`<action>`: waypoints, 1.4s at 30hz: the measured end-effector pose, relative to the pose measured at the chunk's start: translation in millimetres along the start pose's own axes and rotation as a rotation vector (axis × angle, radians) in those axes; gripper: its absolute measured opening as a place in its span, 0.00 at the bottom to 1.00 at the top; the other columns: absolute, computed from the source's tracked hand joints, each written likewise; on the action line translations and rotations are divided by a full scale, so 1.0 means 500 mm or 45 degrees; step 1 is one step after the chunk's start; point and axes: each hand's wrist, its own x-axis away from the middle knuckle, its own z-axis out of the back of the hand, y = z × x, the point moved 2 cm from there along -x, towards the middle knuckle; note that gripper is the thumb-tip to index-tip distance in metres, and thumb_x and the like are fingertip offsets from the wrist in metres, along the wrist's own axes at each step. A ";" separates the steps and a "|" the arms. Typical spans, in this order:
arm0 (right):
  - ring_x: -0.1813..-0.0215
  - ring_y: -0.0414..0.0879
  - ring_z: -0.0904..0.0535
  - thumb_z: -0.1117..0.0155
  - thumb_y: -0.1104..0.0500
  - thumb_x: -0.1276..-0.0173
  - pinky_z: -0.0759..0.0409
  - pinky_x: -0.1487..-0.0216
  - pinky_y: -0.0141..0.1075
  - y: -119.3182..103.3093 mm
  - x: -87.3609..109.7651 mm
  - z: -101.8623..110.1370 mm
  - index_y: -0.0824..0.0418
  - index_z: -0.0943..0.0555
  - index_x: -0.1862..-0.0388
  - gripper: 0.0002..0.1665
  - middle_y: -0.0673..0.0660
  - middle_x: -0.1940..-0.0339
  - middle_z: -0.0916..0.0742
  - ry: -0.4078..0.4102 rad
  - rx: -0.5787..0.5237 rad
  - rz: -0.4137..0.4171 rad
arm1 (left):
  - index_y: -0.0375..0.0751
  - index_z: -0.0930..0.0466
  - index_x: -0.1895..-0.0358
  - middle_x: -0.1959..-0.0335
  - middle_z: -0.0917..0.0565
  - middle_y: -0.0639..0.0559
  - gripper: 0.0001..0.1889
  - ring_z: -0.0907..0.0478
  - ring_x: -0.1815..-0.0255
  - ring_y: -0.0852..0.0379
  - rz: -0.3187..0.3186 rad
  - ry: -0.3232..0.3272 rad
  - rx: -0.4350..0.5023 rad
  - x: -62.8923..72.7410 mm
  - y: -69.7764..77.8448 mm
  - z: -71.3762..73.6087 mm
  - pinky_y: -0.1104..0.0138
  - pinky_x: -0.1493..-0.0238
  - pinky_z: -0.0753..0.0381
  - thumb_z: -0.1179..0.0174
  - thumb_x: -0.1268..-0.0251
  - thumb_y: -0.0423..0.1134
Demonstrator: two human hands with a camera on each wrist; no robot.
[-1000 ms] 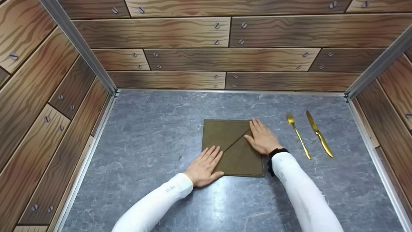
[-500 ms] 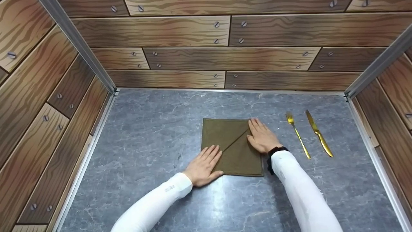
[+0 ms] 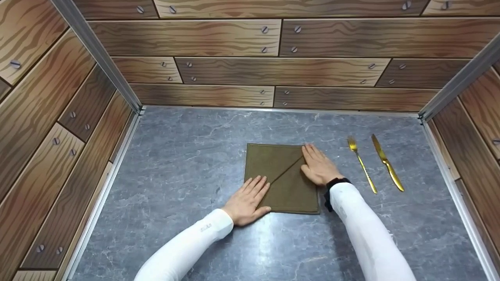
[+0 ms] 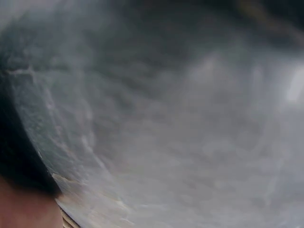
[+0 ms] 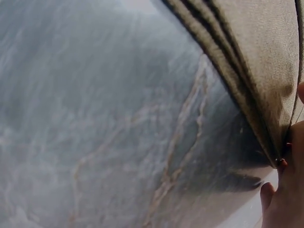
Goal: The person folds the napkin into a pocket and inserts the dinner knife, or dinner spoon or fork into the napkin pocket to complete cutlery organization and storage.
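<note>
An olive-brown cloth napkin (image 3: 293, 195) lies flat and square on the grey marbled table, with a diagonal folded edge running across its top layer. My left hand (image 3: 247, 203) rests with straight fingers on its lower left corner, the thumb along the near edge. On the upper right corner lies my right hand (image 3: 318, 167), fingers extended over the end of the diagonal. In the right wrist view the stacked hems of the napkin (image 5: 256, 66) show close up, with part of the right hand (image 5: 287, 185) at the edge. The left wrist view is blurred, mostly tabletop.
To the right of the napkin lie a gold fork (image 3: 362, 166) and a gold knife (image 3: 386, 163), side by side. Wood-patterned walls (image 3: 218, 72) enclose the table (image 3: 179, 156) at the back and both sides.
The right thumb has shifted slightly to the right, closer to the hand. The left hand and the napkin have stayed in place.
</note>
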 end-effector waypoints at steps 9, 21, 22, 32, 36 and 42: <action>0.17 0.63 0.58 0.61 0.52 0.24 0.58 0.18 0.54 0.009 -0.009 -0.003 0.69 0.53 0.20 0.40 0.68 0.18 0.48 -0.034 -0.049 -0.033 | 0.48 0.68 0.19 0.17 0.67 0.51 0.43 0.72 0.17 0.53 -0.004 0.003 0.000 0.000 0.000 0.007 0.58 0.18 0.72 0.81 0.26 0.71; 0.18 0.64 0.55 0.59 0.54 0.24 0.55 0.19 0.56 -0.002 -0.007 0.007 0.70 0.50 0.20 0.39 0.69 0.19 0.45 -0.024 -0.062 -0.044 | 0.47 0.66 0.18 0.17 0.65 0.50 0.43 0.70 0.17 0.53 -0.014 0.019 -0.001 0.003 0.001 0.008 0.58 0.18 0.69 0.79 0.26 0.71; 0.18 0.63 0.55 0.58 0.54 0.24 0.55 0.19 0.56 -0.002 -0.007 0.008 0.70 0.50 0.20 0.39 0.69 0.19 0.45 -0.027 -0.060 -0.047 | 0.47 0.66 0.18 0.17 0.65 0.50 0.43 0.70 0.17 0.53 -0.014 0.020 -0.001 0.003 0.001 0.008 0.58 0.18 0.70 0.79 0.26 0.71; 0.18 0.65 0.54 0.57 0.54 0.25 0.53 0.20 0.58 -0.006 -0.006 0.010 0.71 0.49 0.21 0.39 0.71 0.20 0.44 -0.011 -0.056 -0.035 | 0.47 0.65 0.18 0.17 0.64 0.50 0.43 0.70 0.16 0.53 -0.013 0.038 -0.014 0.001 -0.001 0.002 0.58 0.18 0.69 0.80 0.26 0.71; 0.18 0.65 0.53 0.55 0.54 0.25 0.53 0.20 0.57 -0.006 -0.006 0.012 0.71 0.48 0.21 0.39 0.70 0.20 0.44 -0.007 -0.040 -0.038 | 0.47 0.65 0.18 0.17 0.64 0.50 0.43 0.70 0.17 0.53 -0.011 0.036 -0.010 0.001 0.000 0.002 0.58 0.18 0.69 0.79 0.26 0.71; 0.18 0.65 0.53 0.54 0.55 0.25 0.52 0.20 0.57 -0.008 -0.005 0.014 0.72 0.48 0.21 0.39 0.71 0.20 0.43 -0.006 -0.024 -0.030 | 0.46 0.64 0.18 0.17 0.64 0.50 0.43 0.69 0.16 0.53 -0.003 0.025 0.004 0.002 0.003 0.006 0.58 0.18 0.69 0.78 0.26 0.71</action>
